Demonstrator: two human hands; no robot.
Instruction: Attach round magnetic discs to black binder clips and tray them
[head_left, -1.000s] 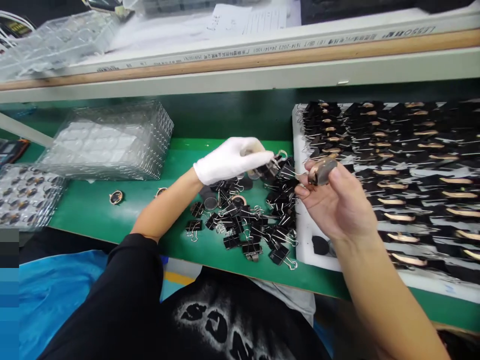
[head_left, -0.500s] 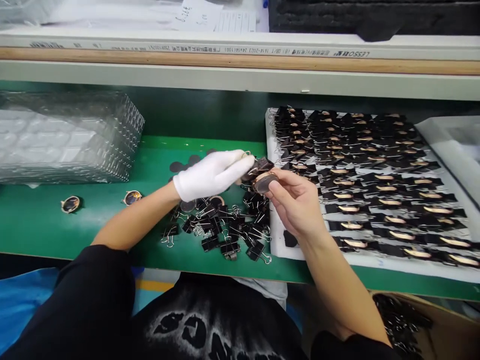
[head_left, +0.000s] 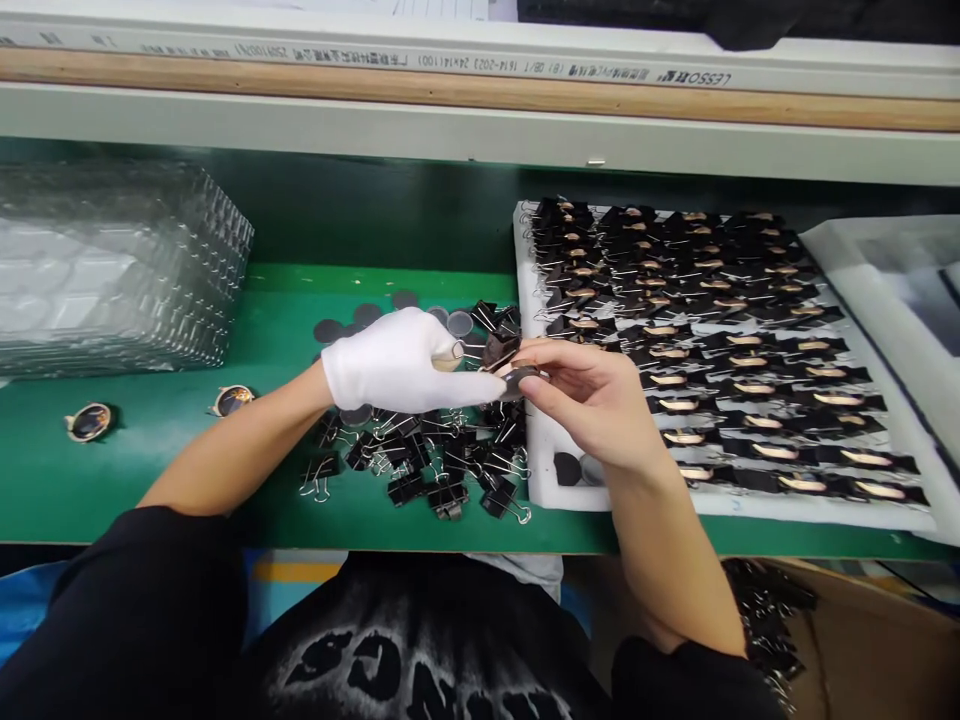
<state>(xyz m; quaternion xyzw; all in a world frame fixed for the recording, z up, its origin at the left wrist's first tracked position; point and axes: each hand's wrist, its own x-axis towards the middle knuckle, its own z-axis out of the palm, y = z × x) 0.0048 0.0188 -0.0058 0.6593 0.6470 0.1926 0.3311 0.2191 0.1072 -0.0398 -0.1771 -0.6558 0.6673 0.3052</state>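
Note:
My left hand (head_left: pixel 405 365), in a white glove, is closed around a black binder clip (head_left: pixel 501 350), whose wire handle lies between thumb and fingers. The tip of its thumb meets the edge of a dark round disc (head_left: pixel 517 380). My bare right hand (head_left: pixel 589 395) pinches that disc against a gold-rimmed watch case, with its thumb below and fingers above. The case is mostly hidden by the fingers and clip. Under both hands lies a heap of loose binder clips (head_left: pixel 409 455). Several dark discs (head_left: pixel 367 315) are spread behind my left hand.
At right, a white foam board (head_left: pixel 551 425) carries rows of clipped watch cases (head_left: pixel 750 360). Clear plastic trays (head_left: pixel 112 270) are stacked at left. Two watch cases (head_left: pixel 91 421) lie on the green bench (head_left: pixel 172 470). A shelf edge (head_left: pixel 450 115) crosses above; a box of clips (head_left: pixel 772 620) stands below.
The clip in my left hand has come down onto the watch case, and my left thumb has moved to the disc. The right hand keeps its pinch. The whole view has shifted slightly.

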